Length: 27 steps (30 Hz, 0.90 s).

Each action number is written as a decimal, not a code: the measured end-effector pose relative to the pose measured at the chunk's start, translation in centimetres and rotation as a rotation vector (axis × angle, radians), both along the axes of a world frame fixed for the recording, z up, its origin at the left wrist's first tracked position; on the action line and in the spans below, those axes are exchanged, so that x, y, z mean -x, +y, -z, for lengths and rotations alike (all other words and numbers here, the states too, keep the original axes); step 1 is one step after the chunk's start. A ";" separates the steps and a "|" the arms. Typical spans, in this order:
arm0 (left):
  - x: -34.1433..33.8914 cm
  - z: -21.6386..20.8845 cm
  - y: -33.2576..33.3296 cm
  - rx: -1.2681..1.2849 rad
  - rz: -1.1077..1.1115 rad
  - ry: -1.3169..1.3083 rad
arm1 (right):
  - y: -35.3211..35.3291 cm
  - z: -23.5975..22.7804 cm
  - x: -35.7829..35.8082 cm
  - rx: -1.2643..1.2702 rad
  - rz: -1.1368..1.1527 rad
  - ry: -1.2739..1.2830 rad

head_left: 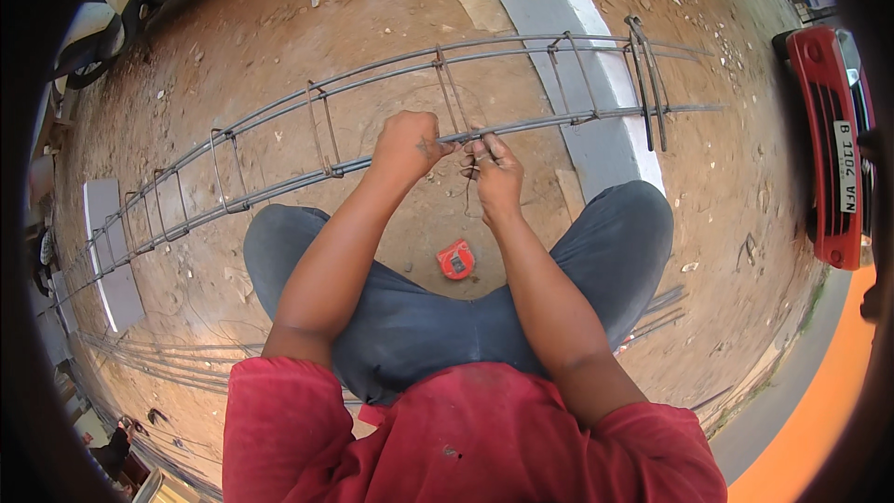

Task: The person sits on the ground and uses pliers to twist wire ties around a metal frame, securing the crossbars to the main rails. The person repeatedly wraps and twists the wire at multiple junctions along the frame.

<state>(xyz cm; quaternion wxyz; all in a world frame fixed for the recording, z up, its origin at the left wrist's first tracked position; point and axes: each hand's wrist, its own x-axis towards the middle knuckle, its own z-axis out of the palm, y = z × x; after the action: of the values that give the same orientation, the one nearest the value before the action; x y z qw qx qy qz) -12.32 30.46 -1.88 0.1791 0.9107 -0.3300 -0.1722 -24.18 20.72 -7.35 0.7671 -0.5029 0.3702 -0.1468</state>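
Note:
A long steel rebar cage [349, 166] of thin bars with square stirrups [452, 91] lies across in front of me. My left hand [406, 147] is closed around the near bars, beside a stirrup. Just to its right, my right hand [498, 175] pinches a thin tie wire [467, 194] against the same near bars, with a loose end hanging below the fingers. The fingertips partly hide where the wire meets the bar. On the ground between my legs lies a red tape measure [455, 259].
Under the cage's right part sits a long grey-and-white block [596, 154]; a smaller block [116, 265] supports its left part. Loose bars [177, 360] lie at lower left on the dirt ground [279, 65]. A red car [824, 149] stands far right, with vehicles [102, 28] at upper left.

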 end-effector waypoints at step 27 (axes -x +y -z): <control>-5.0 2.8 -1.8 0.145 -0.027 1.061 | -1.2 0.4 0.9 0.225 -0.056 0.066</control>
<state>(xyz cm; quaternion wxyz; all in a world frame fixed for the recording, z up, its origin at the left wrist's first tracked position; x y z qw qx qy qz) -7.30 28.61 -4.71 0.3860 0.6881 -0.1933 -0.5832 -25.04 19.48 -7.71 0.6970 -0.6006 0.3620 -0.1494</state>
